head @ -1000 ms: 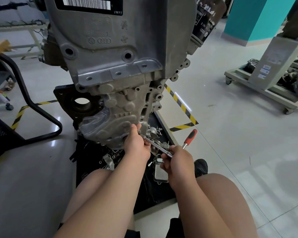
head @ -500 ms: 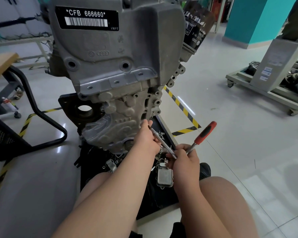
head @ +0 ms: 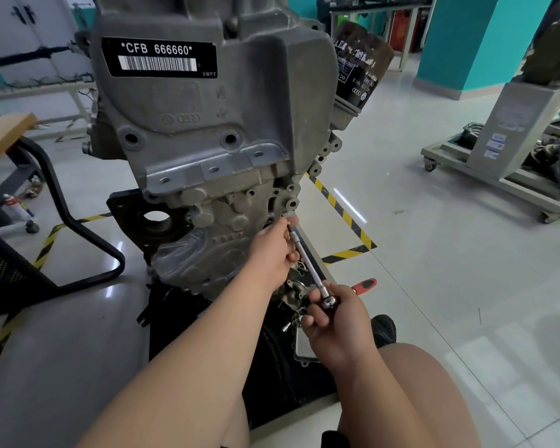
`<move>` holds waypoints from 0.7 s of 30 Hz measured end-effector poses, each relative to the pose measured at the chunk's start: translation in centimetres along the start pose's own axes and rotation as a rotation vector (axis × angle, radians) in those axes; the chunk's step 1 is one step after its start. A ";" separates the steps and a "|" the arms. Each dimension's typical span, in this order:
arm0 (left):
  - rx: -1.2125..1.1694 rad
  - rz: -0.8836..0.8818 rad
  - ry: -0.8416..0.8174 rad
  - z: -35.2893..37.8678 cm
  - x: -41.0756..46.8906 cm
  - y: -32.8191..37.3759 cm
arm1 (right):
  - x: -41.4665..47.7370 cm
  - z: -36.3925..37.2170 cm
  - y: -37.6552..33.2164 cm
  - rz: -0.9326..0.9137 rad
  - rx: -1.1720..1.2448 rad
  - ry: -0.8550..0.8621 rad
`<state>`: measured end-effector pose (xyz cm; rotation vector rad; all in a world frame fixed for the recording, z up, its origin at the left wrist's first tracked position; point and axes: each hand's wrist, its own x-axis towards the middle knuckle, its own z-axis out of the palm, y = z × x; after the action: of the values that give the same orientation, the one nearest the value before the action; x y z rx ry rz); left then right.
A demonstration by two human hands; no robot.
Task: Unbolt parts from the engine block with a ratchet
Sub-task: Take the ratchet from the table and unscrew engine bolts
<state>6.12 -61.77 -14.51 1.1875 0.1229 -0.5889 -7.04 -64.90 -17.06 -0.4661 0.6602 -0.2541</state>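
Both hands on tool: right hand (head: 337, 321) grips ratchet (head: 329, 301) head; left hand (head: 272, 250) pinches extension bar (head: 306, 257) ahead of it, tip against engine block (head: 223, 124). Seating step, likely; next needs a handle swing.

Glossy pale tiled floor (head: 434, 260), yellow-black hazard tape (head: 343, 215), teal wall (head: 459, 37), wooden table (head: 4, 134), wheeled stand (head: 485, 169).

Both bare forearms reach forward; the left hand (head: 270, 250) pinches the extension bar (head: 307, 266), and the right hand (head: 338, 321) curls round the ratchet (head: 328, 301).
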 end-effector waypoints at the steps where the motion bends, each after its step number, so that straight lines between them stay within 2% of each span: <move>1: -0.005 -0.012 -0.009 -0.1 0.2 0.1 | 0.2 0.1 0.0 -0.005 0.000 -0.001; 11: -0.100 -0.124 -0.068 0.4 1.7 0.5 | 1.2 0.9 0.4 -0.080 -0.027 0.005; 21: -0.222 -0.164 -0.099 0.6 2.5 -0.3 | 1.8 1.2 1.3 -0.255 -0.140 -0.071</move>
<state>7.96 -63.33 -15.51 0.9370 0.1977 -0.7567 -4.79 -64.07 -17.84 -0.6920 0.5508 -0.4324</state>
